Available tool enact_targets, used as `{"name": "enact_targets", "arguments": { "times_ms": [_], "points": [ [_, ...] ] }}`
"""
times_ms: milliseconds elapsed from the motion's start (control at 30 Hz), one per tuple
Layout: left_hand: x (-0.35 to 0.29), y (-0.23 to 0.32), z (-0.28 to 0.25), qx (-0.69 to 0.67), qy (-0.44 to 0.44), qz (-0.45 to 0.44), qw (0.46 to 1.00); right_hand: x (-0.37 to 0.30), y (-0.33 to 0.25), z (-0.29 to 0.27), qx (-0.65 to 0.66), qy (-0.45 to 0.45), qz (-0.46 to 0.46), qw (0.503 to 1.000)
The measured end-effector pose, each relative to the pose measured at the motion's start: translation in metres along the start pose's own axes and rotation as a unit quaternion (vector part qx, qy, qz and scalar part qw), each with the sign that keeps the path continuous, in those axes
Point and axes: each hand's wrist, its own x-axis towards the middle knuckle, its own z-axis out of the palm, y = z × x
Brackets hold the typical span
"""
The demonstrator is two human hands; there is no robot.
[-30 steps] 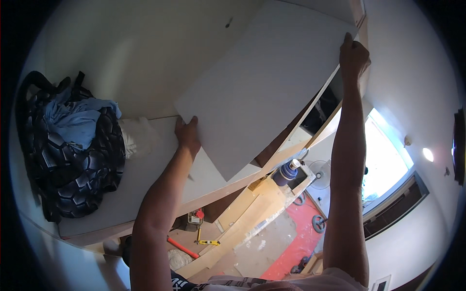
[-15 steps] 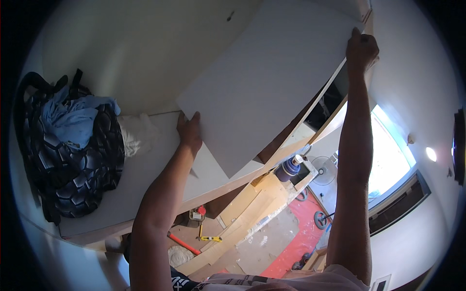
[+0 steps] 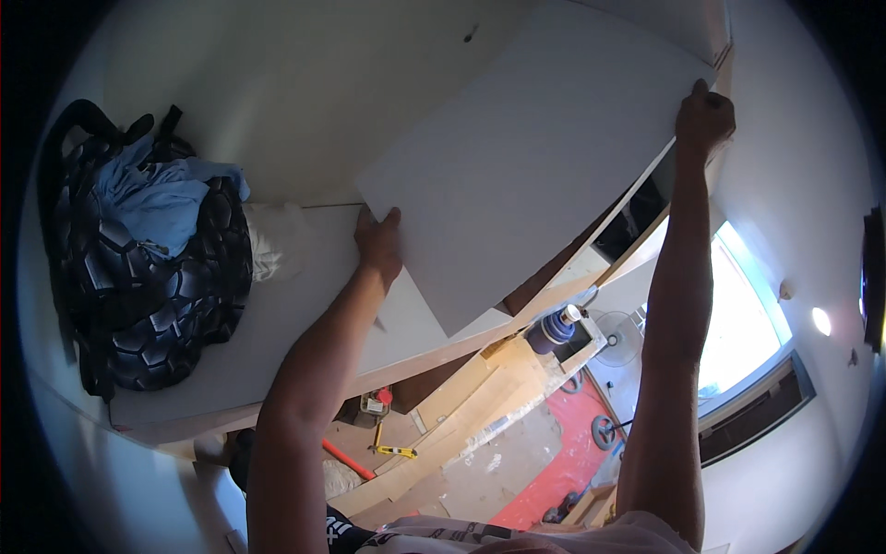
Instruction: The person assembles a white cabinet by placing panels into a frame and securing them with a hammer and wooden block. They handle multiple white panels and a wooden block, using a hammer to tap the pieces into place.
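A large white flat panel (image 3: 526, 166) slants over the white cabinet top (image 3: 305, 305). My left hand (image 3: 380, 245) is closed on its near left edge, thumb on the upper face and the other fingers hidden beneath. At the far right corner my right hand (image 3: 705, 122) grips the panel's edge, arm stretched out. Part of the cabinet's open compartments (image 3: 632, 222) shows below the panel's right edge. Left of my left hand, a black patterned backpack (image 3: 138, 286) lies on the cabinet top with a blue cloth (image 3: 157, 203) over it.
A white bag (image 3: 273, 240) lies against the backpack. Below are a blue jug (image 3: 551, 330), a fan (image 3: 616, 337), a yellow utility knife (image 3: 397, 451), a red-handled tool (image 3: 346, 458) and wooden boards (image 3: 480, 388). A wall (image 3: 305, 102) rises behind the cabinet; a bright window (image 3: 748, 314) is at right.
The panel and both hands appear slightly farther right in view, with the right hand a little lower. The backpack and surroundings have also shifted as the view moved. Both hands keep their hold.
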Motion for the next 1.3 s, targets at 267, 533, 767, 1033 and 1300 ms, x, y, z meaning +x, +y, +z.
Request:
{"name": "enact_targets", "arguments": {
  "times_ms": [267,533,767,1033,1300],
  "points": [
    [0.005,-0.017,0.0,0.052,-0.003,0.019,0.998,0.007,0.008,-0.006,-0.041,-0.037,-0.045,0.997],
    [0.024,-0.028,-0.008,0.113,0.042,-0.011,0.993,0.009,0.018,0.009,-0.013,-0.027,-0.005,1.0],
    [0.018,-0.033,0.011,0.184,0.016,-0.146,0.972,0.004,0.014,0.008,-0.056,-0.026,-0.04,0.997],
    [0.016,-0.033,0.021,0.412,-0.065,-0.133,0.899,0.027,0.044,0.015,-0.096,-0.043,-0.1,0.989],
    [0.03,-0.016,0.045,0.71,-0.146,-0.107,0.68,0.025,0.041,0.012,-0.138,-0.058,-0.072,0.986]
  ]
}}
